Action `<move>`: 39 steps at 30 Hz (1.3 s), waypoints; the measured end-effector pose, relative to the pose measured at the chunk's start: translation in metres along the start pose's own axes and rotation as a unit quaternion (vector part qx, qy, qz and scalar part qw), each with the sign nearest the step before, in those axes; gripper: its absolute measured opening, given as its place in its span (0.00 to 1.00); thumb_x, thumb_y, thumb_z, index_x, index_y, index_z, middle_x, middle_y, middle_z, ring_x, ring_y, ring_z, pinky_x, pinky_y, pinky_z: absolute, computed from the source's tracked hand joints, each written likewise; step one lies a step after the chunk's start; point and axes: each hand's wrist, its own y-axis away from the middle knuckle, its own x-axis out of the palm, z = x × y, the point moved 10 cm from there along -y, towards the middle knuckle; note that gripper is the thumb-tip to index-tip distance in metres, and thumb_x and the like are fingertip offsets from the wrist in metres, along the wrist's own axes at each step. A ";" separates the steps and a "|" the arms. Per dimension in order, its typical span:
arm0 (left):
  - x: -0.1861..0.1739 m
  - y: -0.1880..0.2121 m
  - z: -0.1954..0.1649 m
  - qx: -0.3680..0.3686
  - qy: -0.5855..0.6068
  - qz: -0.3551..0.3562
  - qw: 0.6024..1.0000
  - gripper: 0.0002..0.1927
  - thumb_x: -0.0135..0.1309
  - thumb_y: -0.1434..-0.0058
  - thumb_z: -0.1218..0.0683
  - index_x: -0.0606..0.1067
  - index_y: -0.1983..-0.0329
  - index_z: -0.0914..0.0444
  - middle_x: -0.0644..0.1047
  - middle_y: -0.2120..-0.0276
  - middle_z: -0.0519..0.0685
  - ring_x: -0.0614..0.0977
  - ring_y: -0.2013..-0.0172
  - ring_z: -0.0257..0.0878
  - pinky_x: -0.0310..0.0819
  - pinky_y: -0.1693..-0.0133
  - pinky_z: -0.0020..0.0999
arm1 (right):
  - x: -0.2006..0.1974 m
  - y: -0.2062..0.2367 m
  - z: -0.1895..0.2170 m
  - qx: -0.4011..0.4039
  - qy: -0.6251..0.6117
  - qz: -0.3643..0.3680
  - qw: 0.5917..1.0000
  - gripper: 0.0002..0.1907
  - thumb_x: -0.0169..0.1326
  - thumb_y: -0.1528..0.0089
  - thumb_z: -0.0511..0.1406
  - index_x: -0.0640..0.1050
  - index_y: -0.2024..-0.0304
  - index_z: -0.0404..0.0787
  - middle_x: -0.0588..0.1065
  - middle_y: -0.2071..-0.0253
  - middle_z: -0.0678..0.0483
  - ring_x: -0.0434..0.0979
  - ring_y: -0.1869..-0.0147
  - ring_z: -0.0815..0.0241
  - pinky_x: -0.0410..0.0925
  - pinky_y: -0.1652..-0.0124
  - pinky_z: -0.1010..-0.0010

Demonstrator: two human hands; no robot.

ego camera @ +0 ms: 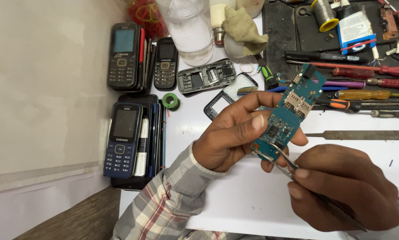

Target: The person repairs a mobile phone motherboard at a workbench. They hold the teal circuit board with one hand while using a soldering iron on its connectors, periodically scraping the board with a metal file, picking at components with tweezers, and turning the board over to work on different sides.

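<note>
**A phone repair bench**

You are at a small repair workshop for mobile phones. On the white table, stacks of old keypad phones stand along the left, against a plain wall, with more farther back. An opened phone shell lies near the middle. To the far right, a dark work mat carries a row of screwdrivers, a spool of solder wire and small parts. A bare blue circuit board and metal tweezers sit in your hands, and a clear bottle stands at the back.
</note>
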 end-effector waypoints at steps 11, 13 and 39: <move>-0.001 -0.002 0.003 -0.002 0.000 -0.001 1.000 0.26 0.48 0.20 0.46 0.60 0.30 0.68 0.78 0.48 0.64 0.85 0.57 0.44 0.79 0.63 0.33 | 0.001 -0.002 -0.001 0.023 0.030 0.022 0.999 0.20 0.65 0.47 0.30 0.71 0.57 0.40 0.78 0.60 0.45 0.84 0.60 0.55 0.76 0.63 0.69; -0.001 -0.002 0.003 -0.001 -0.001 0.000 1.000 0.26 0.48 0.20 0.46 0.60 0.30 0.68 0.78 0.48 0.64 0.85 0.57 0.44 0.80 0.63 0.33 | -0.001 -0.002 -0.002 0.031 0.015 0.011 0.999 0.19 0.64 0.46 0.29 0.71 0.56 0.40 0.78 0.60 0.45 0.85 0.59 0.55 0.78 0.62 0.69; 0.000 0.000 0.004 -0.004 0.009 0.001 1.000 0.27 0.48 0.20 0.45 0.59 0.29 0.67 0.78 0.47 0.64 0.85 0.57 0.44 0.79 0.61 0.35 | 0.000 0.004 -0.003 0.029 0.035 0.031 0.998 0.20 0.65 0.45 0.31 0.70 0.54 0.40 0.78 0.58 0.45 0.86 0.57 0.54 0.78 0.62 0.69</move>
